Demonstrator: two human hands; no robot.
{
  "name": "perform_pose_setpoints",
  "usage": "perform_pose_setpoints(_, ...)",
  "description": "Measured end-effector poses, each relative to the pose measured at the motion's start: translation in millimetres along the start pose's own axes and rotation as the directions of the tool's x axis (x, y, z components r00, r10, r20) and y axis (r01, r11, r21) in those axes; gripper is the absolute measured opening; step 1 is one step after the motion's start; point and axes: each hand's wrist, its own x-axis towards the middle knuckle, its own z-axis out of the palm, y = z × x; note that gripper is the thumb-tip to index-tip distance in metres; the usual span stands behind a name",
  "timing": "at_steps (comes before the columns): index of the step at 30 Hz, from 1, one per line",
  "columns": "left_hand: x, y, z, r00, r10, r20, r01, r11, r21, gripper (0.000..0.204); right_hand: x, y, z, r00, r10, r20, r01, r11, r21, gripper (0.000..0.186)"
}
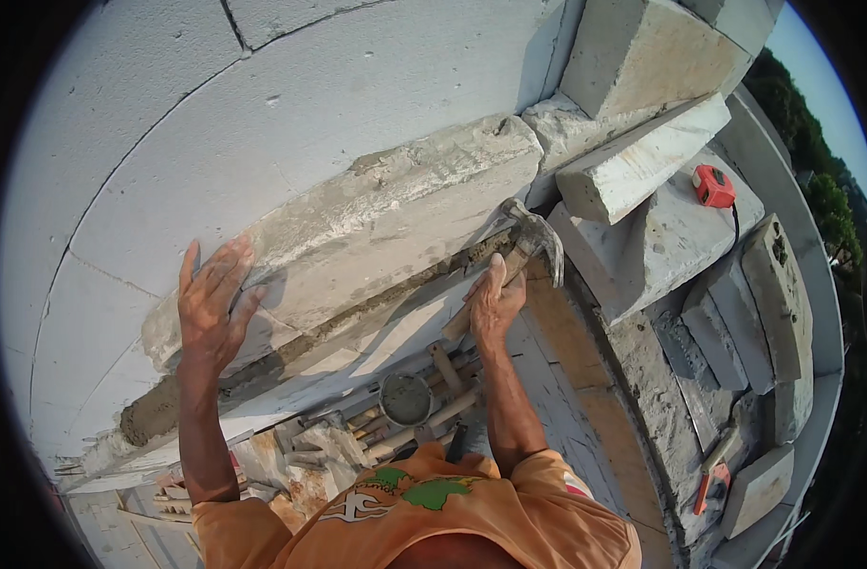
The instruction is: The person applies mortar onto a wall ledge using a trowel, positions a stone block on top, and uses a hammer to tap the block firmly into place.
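A long, rough pale block (396,199) lies along the white block wall (168,114), over a dark band of mortar (149,417). My left hand (215,303) rests on the block's left end with its fingers apart. My right hand (495,303) grips the wooden handle of a claw hammer (538,237), whose metal head is beside the block's right end, near the mortar band.
Cut blocks (642,156) are stacked at the right, with a red tape measure (713,186) and an orange-handled tool (713,493). Below are a bucket of grey mix (405,398), poles and rubble. A curved parapet (822,398) edges the right, with trees beyond.
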Motion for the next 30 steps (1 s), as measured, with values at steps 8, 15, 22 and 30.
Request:
perform_pose_setpoints(8, 2, 0, -2, 1.0, 0.022, 0.01, -0.022, 1.0, 0.001, 0.04, 16, -49, 17, 0.961, -0.037, -0.276, 0.137, 0.924, 0.357, 0.037)
perform_pose_setpoints(15, -1, -2, -1, 0.999, 0.052, -0.009, -0.052, 0.999, 0.001, 0.041, 28, -47, 28, 0.995, -0.087, -0.05, 0.085, 0.995, -0.044, 0.033)
perform_pose_setpoints(22, 3, -8, 0, 0.997, 0.07, -0.026, -0.07, 0.997, 0.009, 0.037, 20, -58, 15, 0.996, -0.023, -0.089, 0.04, 0.981, 0.191, 0.03)
perform_pose_setpoints(30, 0, -12, -3, 0.997, 0.072, -0.021, -0.072, 0.997, -0.014, 0.037, 19, -20, 19, 0.998, -0.064, -0.016, 0.065, 0.997, 0.041, 0.032)
